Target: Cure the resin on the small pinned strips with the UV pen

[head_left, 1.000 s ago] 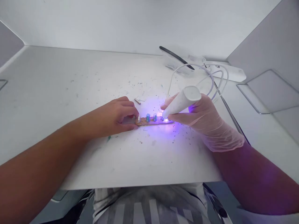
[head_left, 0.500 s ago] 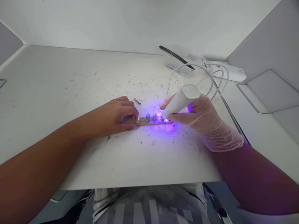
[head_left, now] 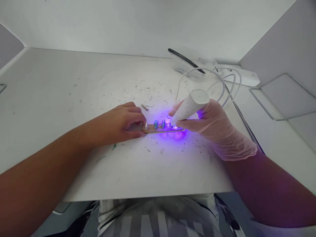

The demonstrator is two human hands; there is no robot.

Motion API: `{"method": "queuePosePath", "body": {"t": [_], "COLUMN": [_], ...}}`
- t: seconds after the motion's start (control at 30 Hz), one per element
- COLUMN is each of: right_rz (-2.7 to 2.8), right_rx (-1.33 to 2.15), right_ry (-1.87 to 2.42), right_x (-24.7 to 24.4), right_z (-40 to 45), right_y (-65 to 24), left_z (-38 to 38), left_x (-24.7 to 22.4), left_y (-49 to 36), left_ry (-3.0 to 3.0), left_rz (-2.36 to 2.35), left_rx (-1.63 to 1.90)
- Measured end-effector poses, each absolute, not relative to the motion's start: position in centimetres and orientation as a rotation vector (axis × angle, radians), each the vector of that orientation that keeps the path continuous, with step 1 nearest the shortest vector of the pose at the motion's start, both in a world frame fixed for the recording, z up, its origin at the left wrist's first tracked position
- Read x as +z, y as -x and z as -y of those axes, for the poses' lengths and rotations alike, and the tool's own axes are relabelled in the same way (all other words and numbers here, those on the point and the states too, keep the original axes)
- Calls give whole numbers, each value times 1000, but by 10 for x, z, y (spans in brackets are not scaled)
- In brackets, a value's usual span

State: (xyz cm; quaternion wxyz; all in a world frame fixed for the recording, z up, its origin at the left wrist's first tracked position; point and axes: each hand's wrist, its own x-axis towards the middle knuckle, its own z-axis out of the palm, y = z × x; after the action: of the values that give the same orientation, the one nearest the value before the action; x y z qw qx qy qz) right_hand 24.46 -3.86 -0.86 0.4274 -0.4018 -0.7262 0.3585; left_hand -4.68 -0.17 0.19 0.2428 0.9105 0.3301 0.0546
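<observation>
A narrow strip lies on the white table, bearing several small nail-like pieces, some of them blue-green. My bare left hand pinches the strip's left end between thumb and fingers. On the right, my right hand, in a thin translucent glove, is closed round a white handheld lamp. The lamp's lower tip is at the strip's right end, where violet light spills over the pieces and the table. The piece under the tip is partly hidden.
A small metal cylinder lies behind the strip. Farther back are a black nail file, clear packets, a looping white cable and a white device. Small flecks dot the table. A wire frame stands right.
</observation>
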Motion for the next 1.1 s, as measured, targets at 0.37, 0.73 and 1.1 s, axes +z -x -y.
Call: {"method": "queuePosePath", "body": {"t": [0.37,0.73,1.1], "right_rz": [1807,1805,1798], "right_rx": [886,885,891], "right_ry": [1015,1025,1019], "right_x": [-9,-9,-11], "right_z": [40,39,39], "right_y": [-244,-245,-245], "left_z": [2,2,3], "left_x": [1,2,2], "left_y": [47,46,47], "left_ry": [-2481,-2481,-2486], "left_rz": [-899,-909,-901], "left_rx": [169,154,166]}}
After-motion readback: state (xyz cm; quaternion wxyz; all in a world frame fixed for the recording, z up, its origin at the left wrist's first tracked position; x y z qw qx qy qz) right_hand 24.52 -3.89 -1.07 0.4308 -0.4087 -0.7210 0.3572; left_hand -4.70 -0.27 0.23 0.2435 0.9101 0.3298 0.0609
